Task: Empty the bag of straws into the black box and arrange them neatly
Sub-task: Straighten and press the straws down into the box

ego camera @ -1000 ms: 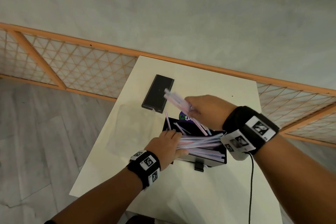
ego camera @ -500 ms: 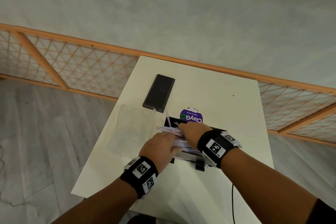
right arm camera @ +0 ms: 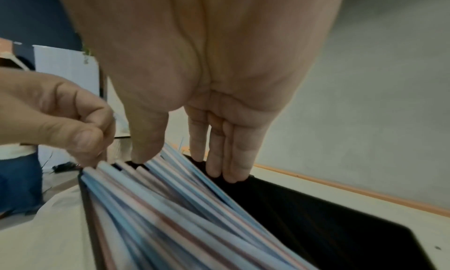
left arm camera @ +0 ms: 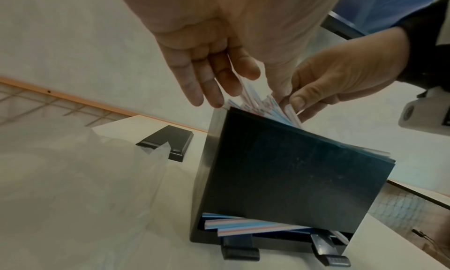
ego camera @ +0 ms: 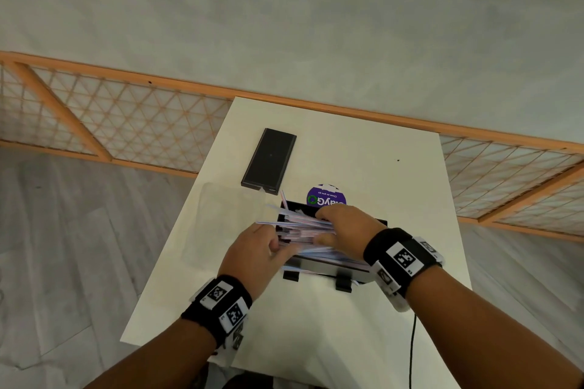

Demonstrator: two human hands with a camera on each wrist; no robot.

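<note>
The black box (ego camera: 319,267) stands near the middle of the white table (ego camera: 363,142), with pink, blue and white straws (ego camera: 303,226) piled crosswise in it and sticking out over its left wall. My left hand (ego camera: 278,246) pinches the straws' left ends between thumb and curled fingers (right arm camera: 80,139). From the right, my right hand (ego camera: 322,227) reaches over the box, with its thumb (right arm camera: 148,139) on the near side of the bundle and its fingers (right arm camera: 219,158) on the far side. More straws (left arm camera: 243,224) show through the slot at the box's bottom.
The clear plastic bag (ego camera: 221,224) lies flat on the table left of the box. A flat black lid (ego camera: 268,161) lies behind it, and a purple round sticker (ego camera: 327,196) sits just behind the box. A black cable (ego camera: 410,350) hangs by my right forearm.
My right hand came down from above the box with a bunch of straws and laid it on the pile. Both hands now hold the pile at the box's left end.
</note>
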